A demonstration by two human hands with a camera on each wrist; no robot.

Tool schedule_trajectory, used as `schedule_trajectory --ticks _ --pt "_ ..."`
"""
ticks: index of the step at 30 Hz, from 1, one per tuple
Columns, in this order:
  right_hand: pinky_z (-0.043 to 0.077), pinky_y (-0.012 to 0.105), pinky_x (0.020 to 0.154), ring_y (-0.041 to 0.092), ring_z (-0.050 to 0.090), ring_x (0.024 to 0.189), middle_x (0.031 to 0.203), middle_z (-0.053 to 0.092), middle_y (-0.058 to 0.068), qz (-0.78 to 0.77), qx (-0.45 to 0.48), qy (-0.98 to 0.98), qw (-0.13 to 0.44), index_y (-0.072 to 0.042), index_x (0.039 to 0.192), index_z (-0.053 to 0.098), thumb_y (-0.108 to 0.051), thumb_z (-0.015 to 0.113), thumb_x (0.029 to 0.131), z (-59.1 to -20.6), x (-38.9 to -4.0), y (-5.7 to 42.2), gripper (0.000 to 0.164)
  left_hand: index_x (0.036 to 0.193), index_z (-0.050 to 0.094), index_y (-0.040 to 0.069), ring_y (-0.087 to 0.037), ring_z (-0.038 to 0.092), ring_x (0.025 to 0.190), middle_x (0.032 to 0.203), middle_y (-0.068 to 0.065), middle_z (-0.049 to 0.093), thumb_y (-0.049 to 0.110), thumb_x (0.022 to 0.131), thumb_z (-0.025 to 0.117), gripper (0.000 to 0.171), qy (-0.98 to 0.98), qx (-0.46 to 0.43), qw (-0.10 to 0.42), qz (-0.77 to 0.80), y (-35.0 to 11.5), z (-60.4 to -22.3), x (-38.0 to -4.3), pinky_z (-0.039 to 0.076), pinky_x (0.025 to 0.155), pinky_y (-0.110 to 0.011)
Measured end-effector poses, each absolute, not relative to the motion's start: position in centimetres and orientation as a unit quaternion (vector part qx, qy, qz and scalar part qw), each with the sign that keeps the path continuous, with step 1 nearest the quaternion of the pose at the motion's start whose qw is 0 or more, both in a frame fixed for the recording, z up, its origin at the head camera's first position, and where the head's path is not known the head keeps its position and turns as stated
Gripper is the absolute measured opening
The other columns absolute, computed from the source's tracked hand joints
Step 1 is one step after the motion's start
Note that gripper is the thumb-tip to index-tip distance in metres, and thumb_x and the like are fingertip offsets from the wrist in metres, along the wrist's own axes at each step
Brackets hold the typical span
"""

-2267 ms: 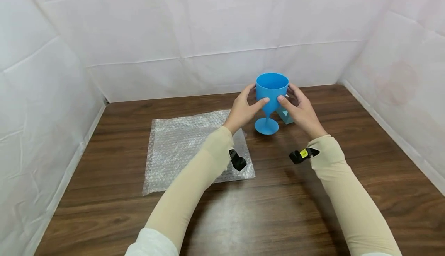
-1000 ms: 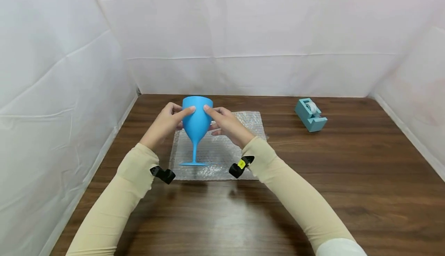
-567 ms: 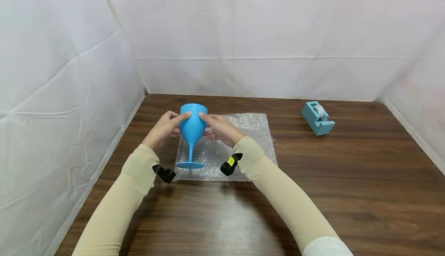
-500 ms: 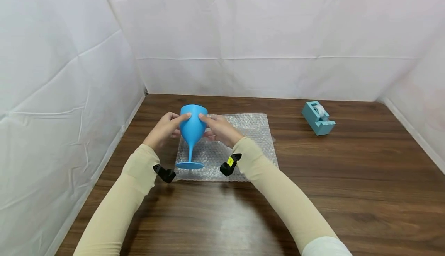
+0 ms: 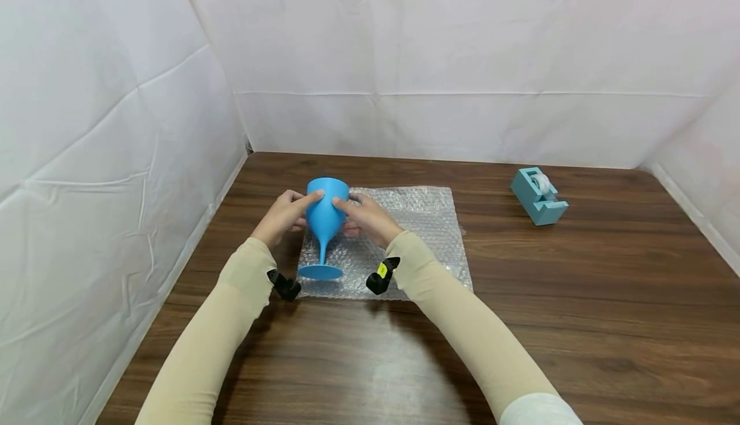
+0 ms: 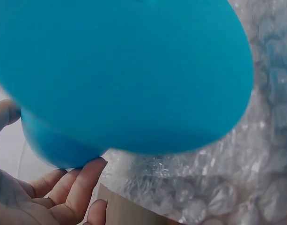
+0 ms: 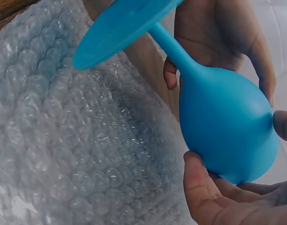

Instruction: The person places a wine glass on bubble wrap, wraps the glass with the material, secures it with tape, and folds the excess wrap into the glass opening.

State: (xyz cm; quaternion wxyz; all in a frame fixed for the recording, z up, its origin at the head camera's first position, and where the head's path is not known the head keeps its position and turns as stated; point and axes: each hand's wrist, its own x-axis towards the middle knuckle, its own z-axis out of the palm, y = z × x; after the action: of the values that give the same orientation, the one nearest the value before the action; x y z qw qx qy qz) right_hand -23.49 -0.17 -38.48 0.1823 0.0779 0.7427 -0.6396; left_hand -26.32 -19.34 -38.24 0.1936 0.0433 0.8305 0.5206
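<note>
- Table (image 5: 607, 316): a dark brown wood-grain surface with a bright patch of reflected light near its front.
- Surroundings: white sheeting (image 5: 451, 40), marked by fold creases, rises behind the table and along its left and right sides.
- Bubble wrap (image 5: 419, 239): a clear sheet lying flat on the table, partly covered by the hands and the goblet.
- Tape dispenser (image 5: 539, 200): a light-blue block with a pale roll, on the table toward the back right, well apart from the wrap.
- Blue goblet (image 5: 325, 219): bowl uppermost, foot below, at the left part of the wrap; whether the foot touches the sheet cannot be told.
- Left hand (image 5: 281, 216): grasps the bowl from the left, thumb on the near face, fingers behind.
- Right hand (image 5: 372, 219): grasps the bowl from the right in the same manner, its thumb close to the other.
- Arms: both reach forward in cream sleeves (image 5: 222, 329), converging at the goblet; each wrist bears a small black device (image 5: 284, 286).
</note>
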Motion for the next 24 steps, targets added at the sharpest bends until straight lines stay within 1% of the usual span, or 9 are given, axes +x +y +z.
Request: schedule_trajectory --ticks 2,5,10,12,14,16,20,22,24 --pt "0.053 0.041 0.091 0.032 0.062 0.113 0.139 0.05 0.021 -0.632 0.082 0.749 0.183 -0.015 0.154 0.018 -0.045 0.058 0.094 -38.7 -23.5 -0.2 0.079 0.14 0.033 0.001 -0.035 0.057 0.112 0.133 -0.022 0.046 0.061 0.09 0.052 0.08 0.831 0.039 0.196 0.519 -19.3 -38.4 -26.4 0.047 0.098 -0.047" --pt "0.054 0.039 0.09 0.031 0.061 0.114 0.138 0.05 0.021 -0.624 0.075 0.755 0.188 -0.016 0.155 0.018 -0.044 0.059 0.094 -39.1 -23.6 -0.4 0.079 0.14 0.033 0.0 -0.035 0.058 0.111 0.131 -0.022 0.047 0.061 0.09 0.052 0.081 0.833 0.032 0.199 0.516 -19.4 -38.5 -26.6 0.049 0.095 -0.045" --pt "0.052 0.039 0.094 0.033 0.057 0.12 0.15 0.038 0.019 -0.627 0.05 0.754 0.19 -0.013 0.155 0.014 -0.038 0.058 0.096 -39.5 -23.6 -0.6 0.078 0.138 0.035 -0.001 -0.034 0.061 0.109 0.128 -0.022 0.05 0.062 0.091 0.05 0.08 0.836 0.032 0.201 0.51 -19.5 -39.0 -26.9 0.05 0.091 -0.042" --pt "0.051 0.039 0.095 0.033 0.056 0.12 0.153 0.033 0.018 -0.622 0.042 0.759 0.187 -0.014 0.155 0.012 -0.036 0.058 0.096 -39.7 -23.7 -0.6 0.078 0.137 0.036 -0.002 -0.034 0.062 0.109 0.127 -0.022 0.051 0.063 0.091 0.049 0.081 0.839 0.033 0.201 0.505 -19.6 -39.2 -27.0 0.049 0.091 -0.042" --pt "0.051 0.038 0.096 0.032 0.057 0.119 0.153 0.033 0.017 -0.612 0.035 0.769 0.183 -0.019 0.156 0.011 -0.035 0.059 0.096 -39.9 -23.7 -0.6 0.078 0.137 0.036 -0.002 -0.034 0.062 0.11 0.127 -0.023 0.052 0.064 0.09 0.048 0.081 0.841 0.032 0.202 0.501 -19.6 -39.3 -27.1 0.049 0.092 -0.043" --pt "0.05 0.039 0.096 0.032 0.058 0.117 0.152 0.034 0.018 -0.611 0.027 0.771 0.179 -0.026 0.156 0.011 -0.033 0.059 0.096 -40.0 -23.7 -0.5 0.077 0.137 0.037 -0.002 -0.035 0.062 0.111 0.127 -0.023 0.053 0.065 0.09 0.047 0.082 0.844 0.033 0.202 0.495 -19.6 -39.4 -27.1 0.048 0.093 -0.044" --pt "0.05 0.041 0.097 0.03 0.059 0.113 0.151 0.033 0.019 -0.616 0.01 0.769 0.168 -0.04 0.153 0.014 -0.031 0.059 0.096 -40.2 -23.7 -0.3 0.073 0.139 0.035 -0.002 -0.036 0.057 0.113 0.132 -0.023 0.049 0.066 0.09 0.047 0.085 0.849 0.03 0.201 0.487 -19.6 -39.3 -27.1 0.048 0.092 -0.044" --pt "0.05 0.041 0.096 0.029 0.059 0.112 0.153 0.031 0.018 -0.611 0.006 0.774 0.162 -0.043 0.151 0.017 -0.032 0.06 0.096 -40.3 -23.7 -0.4 0.07 0.141 0.032 -0.002 -0.035 0.054 0.113 0.133 -0.023 0.046 0.066 0.09 0.047 0.087 0.851 0.028 0.201 0.485 -19.6 -39.3 -27.0 0.047 0.091 -0.044" --pt "0.05 0.04 0.095 0.029 0.059 0.112 0.154 0.029 0.016 -0.601 0.004 0.784 0.155 -0.044 0.151 0.02 -0.032 0.06 0.096 -40.3 -23.6 -0.4 0.069 0.144 0.027 -0.002 -0.034 0.051 0.113 0.135 -0.024 0.043 0.067 0.089 0.046 0.09 0.851 0.026 0.201 0.484 -19.6 -39.3 -27.0 0.047 0.091 -0.044"
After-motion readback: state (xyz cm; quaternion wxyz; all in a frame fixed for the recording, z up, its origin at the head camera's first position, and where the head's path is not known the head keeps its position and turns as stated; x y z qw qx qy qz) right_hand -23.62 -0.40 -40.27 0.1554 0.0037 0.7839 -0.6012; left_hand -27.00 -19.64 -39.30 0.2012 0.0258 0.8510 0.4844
